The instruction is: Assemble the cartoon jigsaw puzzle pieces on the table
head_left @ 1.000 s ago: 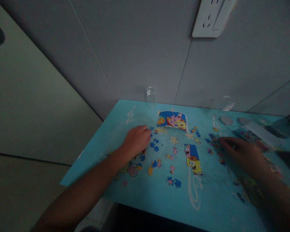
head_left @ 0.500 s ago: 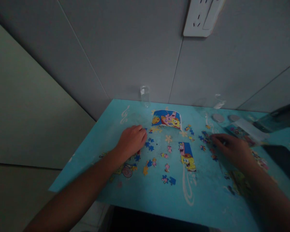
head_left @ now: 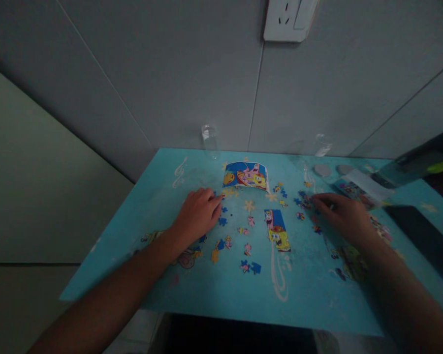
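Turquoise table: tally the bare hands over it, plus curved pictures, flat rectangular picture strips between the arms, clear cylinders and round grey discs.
Hands: 2
Curved picture: 1
Flat rectangular picture strip: 1
Clear cylinders: 2
Round grey discs: 2
Total: 8

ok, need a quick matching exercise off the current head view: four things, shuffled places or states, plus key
Things:
1. picture card
2. picture strip
3. wall socket
4. right hand

Places or states:
a. white, mounted on the grey wall
b. fingertips at a cluster of loose puzzle pieces
c. curled, bowed out of flat
d. lying flat on the turquoise table

Pairs: 1-c, 2-d, 3-a, 4-b
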`<control>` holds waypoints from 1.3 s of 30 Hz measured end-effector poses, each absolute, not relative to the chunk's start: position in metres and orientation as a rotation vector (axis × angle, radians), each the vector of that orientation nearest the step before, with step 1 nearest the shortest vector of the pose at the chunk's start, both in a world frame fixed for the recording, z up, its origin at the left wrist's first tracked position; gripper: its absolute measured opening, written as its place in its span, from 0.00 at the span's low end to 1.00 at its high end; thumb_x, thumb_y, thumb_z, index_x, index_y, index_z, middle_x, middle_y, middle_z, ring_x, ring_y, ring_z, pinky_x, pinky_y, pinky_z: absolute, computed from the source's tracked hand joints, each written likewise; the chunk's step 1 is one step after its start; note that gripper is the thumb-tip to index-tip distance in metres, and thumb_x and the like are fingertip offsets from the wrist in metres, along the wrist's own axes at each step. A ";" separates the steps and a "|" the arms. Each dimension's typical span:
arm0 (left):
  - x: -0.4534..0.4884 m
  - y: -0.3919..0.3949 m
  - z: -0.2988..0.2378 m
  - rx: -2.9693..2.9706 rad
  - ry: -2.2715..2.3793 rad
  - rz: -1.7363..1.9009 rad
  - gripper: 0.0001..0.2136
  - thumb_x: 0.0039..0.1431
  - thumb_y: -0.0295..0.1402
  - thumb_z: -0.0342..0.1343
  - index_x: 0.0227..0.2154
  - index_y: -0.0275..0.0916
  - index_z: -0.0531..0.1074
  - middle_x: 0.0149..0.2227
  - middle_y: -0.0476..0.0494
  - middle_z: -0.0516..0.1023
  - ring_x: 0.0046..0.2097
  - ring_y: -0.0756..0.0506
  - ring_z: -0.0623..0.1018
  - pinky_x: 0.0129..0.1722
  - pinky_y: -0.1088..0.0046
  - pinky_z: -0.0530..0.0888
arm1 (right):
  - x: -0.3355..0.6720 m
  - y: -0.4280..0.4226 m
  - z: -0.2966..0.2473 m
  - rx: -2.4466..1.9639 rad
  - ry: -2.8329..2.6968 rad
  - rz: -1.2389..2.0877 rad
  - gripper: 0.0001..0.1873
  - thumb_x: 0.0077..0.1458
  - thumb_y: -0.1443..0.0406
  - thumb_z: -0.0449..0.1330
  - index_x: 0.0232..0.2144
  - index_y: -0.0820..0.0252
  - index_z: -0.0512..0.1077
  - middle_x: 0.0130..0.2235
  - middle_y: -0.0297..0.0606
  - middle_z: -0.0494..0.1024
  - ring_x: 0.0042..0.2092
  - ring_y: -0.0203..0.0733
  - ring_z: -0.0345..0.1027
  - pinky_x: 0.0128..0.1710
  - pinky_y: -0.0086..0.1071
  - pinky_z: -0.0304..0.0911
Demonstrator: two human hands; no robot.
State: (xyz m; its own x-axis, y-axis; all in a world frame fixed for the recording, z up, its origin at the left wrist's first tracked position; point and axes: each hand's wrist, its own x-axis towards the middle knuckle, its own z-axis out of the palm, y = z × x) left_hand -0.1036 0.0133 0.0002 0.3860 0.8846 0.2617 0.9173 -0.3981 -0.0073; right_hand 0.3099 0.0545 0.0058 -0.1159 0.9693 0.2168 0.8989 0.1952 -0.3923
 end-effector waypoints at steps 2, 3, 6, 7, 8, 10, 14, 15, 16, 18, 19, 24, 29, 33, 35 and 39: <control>-0.104 0.013 0.001 -2.497 -1.622 -0.334 0.13 0.68 0.34 0.53 0.50 0.40 0.77 0.40 0.41 0.72 0.42 0.42 0.71 0.44 0.63 0.69 | 0.310 0.054 0.005 -1.740 -2.057 0.219 0.21 0.61 0.50 0.58 0.43 0.57 0.81 0.34 0.41 0.84 0.30 0.46 0.75 0.32 0.37 0.66; -0.104 0.013 0.001 -2.503 -1.617 -0.339 0.12 0.68 0.34 0.53 0.50 0.41 0.77 0.40 0.41 0.72 0.42 0.42 0.71 0.44 0.63 0.69 | 0.310 0.054 0.005 -1.743 -2.054 0.220 0.21 0.62 0.50 0.57 0.43 0.57 0.81 0.34 0.41 0.84 0.30 0.46 0.75 0.32 0.37 0.66; -0.104 0.013 0.003 -2.513 -1.607 -0.362 0.11 0.68 0.33 0.53 0.49 0.41 0.78 0.40 0.41 0.72 0.43 0.42 0.72 0.43 0.63 0.69 | 0.308 0.053 0.007 -1.757 -2.056 0.215 0.20 0.62 0.51 0.58 0.43 0.56 0.81 0.35 0.41 0.84 0.30 0.46 0.75 0.32 0.37 0.65; -0.104 0.013 0.003 -2.513 -1.606 -0.372 0.11 0.68 0.33 0.53 0.48 0.41 0.78 0.40 0.41 0.72 0.42 0.42 0.72 0.43 0.63 0.69 | 0.308 0.053 0.008 -1.763 -2.062 0.215 0.20 0.62 0.51 0.58 0.43 0.56 0.81 0.35 0.41 0.84 0.30 0.46 0.75 0.32 0.37 0.65; -0.104 0.013 0.004 -2.511 -1.605 -0.383 0.11 0.68 0.32 0.53 0.47 0.41 0.78 0.40 0.41 0.72 0.42 0.42 0.72 0.43 0.63 0.69 | 0.307 0.053 0.009 -1.770 -2.064 0.213 0.20 0.62 0.51 0.58 0.43 0.56 0.81 0.34 0.41 0.84 0.30 0.46 0.75 0.32 0.37 0.65; -0.103 0.012 0.004 -2.508 -1.602 -0.403 0.10 0.68 0.32 0.53 0.46 0.41 0.79 0.39 0.41 0.72 0.42 0.42 0.72 0.42 0.63 0.69 | 0.306 0.052 0.011 -1.782 -2.066 0.219 0.19 0.62 0.52 0.58 0.44 0.57 0.81 0.34 0.42 0.84 0.30 0.46 0.74 0.33 0.37 0.64; -0.103 0.013 0.004 -2.509 -1.584 -0.435 0.10 0.67 0.32 0.53 0.44 0.40 0.79 0.39 0.41 0.73 0.41 0.42 0.72 0.42 0.62 0.68 | 0.306 0.052 0.010 -1.774 -2.050 0.238 0.18 0.62 0.53 0.59 0.43 0.57 0.81 0.35 0.41 0.84 0.31 0.45 0.74 0.33 0.37 0.65; -0.103 0.013 0.004 -2.513 -1.576 -0.439 0.10 0.68 0.32 0.53 0.44 0.40 0.79 0.39 0.41 0.73 0.41 0.42 0.72 0.42 0.62 0.68 | 0.306 0.052 0.010 -1.766 -2.047 0.244 0.18 0.62 0.53 0.59 0.43 0.58 0.81 0.36 0.42 0.84 0.31 0.45 0.75 0.33 0.37 0.65; -0.103 0.013 0.004 -2.521 -1.565 -0.443 0.10 0.68 0.32 0.53 0.43 0.39 0.79 0.39 0.41 0.73 0.41 0.43 0.72 0.42 0.62 0.68 | 0.306 0.053 0.009 -1.759 -2.042 0.248 0.18 0.62 0.53 0.59 0.43 0.58 0.81 0.36 0.42 0.84 0.31 0.45 0.75 0.33 0.37 0.65; -0.102 0.012 0.005 -2.553 -1.529 -0.445 0.10 0.68 0.33 0.53 0.43 0.39 0.78 0.39 0.42 0.73 0.42 0.42 0.72 0.43 0.61 0.68 | 0.307 0.053 0.008 -1.757 -2.037 0.248 0.19 0.61 0.53 0.59 0.43 0.58 0.81 0.36 0.42 0.84 0.31 0.45 0.75 0.34 0.37 0.65; -0.101 0.011 0.005 -2.580 -1.499 -0.444 0.10 0.68 0.34 0.53 0.43 0.40 0.78 0.39 0.42 0.73 0.42 0.42 0.72 0.44 0.61 0.67 | 0.307 0.053 0.007 -1.759 -2.039 0.242 0.19 0.61 0.53 0.59 0.43 0.58 0.81 0.36 0.42 0.84 0.31 0.45 0.75 0.34 0.37 0.65; -0.091 0.002 0.006 -2.785 -1.286 -0.456 0.10 0.68 0.40 0.54 0.43 0.42 0.78 0.38 0.45 0.73 0.43 0.43 0.72 0.45 0.61 0.65 | 0.306 0.052 0.009 -1.762 -2.076 0.225 0.18 0.63 0.53 0.58 0.45 0.56 0.81 0.38 0.41 0.85 0.32 0.45 0.75 0.34 0.38 0.66; -0.084 -0.006 0.006 -2.863 -1.195 -0.401 0.10 0.68 0.40 0.55 0.43 0.42 0.77 0.38 0.46 0.74 0.43 0.43 0.72 0.46 0.60 0.64 | 0.306 0.052 0.009 -1.768 -2.057 0.212 0.19 0.62 0.52 0.58 0.44 0.57 0.81 0.37 0.41 0.84 0.31 0.46 0.76 0.34 0.37 0.66; -0.090 -0.001 0.009 -2.755 -1.230 -0.435 0.10 0.70 0.34 0.51 0.45 0.42 0.77 0.38 0.46 0.74 0.42 0.44 0.72 0.44 0.62 0.63 | 0.306 0.052 0.008 -1.774 -2.061 0.205 0.20 0.62 0.51 0.57 0.44 0.57 0.81 0.37 0.42 0.84 0.32 0.46 0.76 0.34 0.38 0.67; -0.094 0.002 0.012 -2.703 -1.245 -0.430 0.10 0.70 0.34 0.51 0.46 0.42 0.77 0.38 0.45 0.75 0.42 0.43 0.71 0.43 0.62 0.63 | 0.307 0.052 0.008 -1.781 -2.059 0.209 0.20 0.62 0.51 0.57 0.44 0.56 0.81 0.37 0.41 0.84 0.32 0.46 0.76 0.34 0.38 0.67; -0.101 0.007 0.017 -2.612 -1.306 -0.407 0.10 0.70 0.33 0.52 0.47 0.42 0.76 0.40 0.44 0.75 0.43 0.42 0.72 0.43 0.62 0.64 | 0.307 0.052 0.009 -1.781 -2.063 0.209 0.20 0.62 0.51 0.58 0.43 0.57 0.81 0.35 0.42 0.84 0.31 0.47 0.75 0.34 0.38 0.67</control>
State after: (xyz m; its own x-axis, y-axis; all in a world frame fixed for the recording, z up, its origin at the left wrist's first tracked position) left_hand -0.1010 0.0075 0.0169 0.5736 0.7508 0.3275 0.8039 -0.5928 -0.0489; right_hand 0.3066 0.0522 0.0093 -0.1036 0.9734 0.2042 0.9127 0.1746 -0.3695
